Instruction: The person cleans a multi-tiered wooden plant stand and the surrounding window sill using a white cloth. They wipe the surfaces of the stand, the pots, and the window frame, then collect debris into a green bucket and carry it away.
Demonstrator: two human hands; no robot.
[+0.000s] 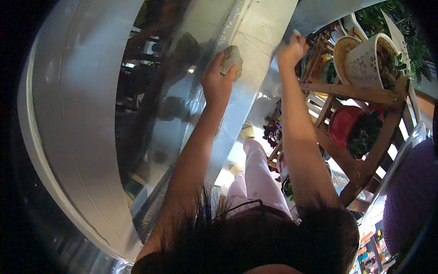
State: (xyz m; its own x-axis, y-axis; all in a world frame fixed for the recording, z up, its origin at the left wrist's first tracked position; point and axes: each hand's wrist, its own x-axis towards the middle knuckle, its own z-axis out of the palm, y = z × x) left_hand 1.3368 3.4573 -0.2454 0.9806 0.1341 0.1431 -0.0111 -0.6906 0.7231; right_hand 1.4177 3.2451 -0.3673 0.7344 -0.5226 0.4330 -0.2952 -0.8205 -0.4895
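Observation:
My left hand (219, 80) grips a greyish, rough-looking wad (232, 61), a cloth or a sponge; which one I cannot tell. It lies over the pale ledge (261, 25) beside a dark, reflective glass pane (171, 68), where the hand and wad are mirrored. Farther right, my right hand (292, 51) is raised near a wooden plant stand, fingers curled. A small pale thing (296, 32) shows at its fingertips, too small to name.
On the right the wooden plant stand (349, 92) holds a white flowerpot (364, 63) and a red pot (344, 125). Purple-leaved plants (272, 132) grow low beside my legs. A broad white frame panel (85, 102) bounds the left, and purple fabric (410, 195) lies at the right edge.

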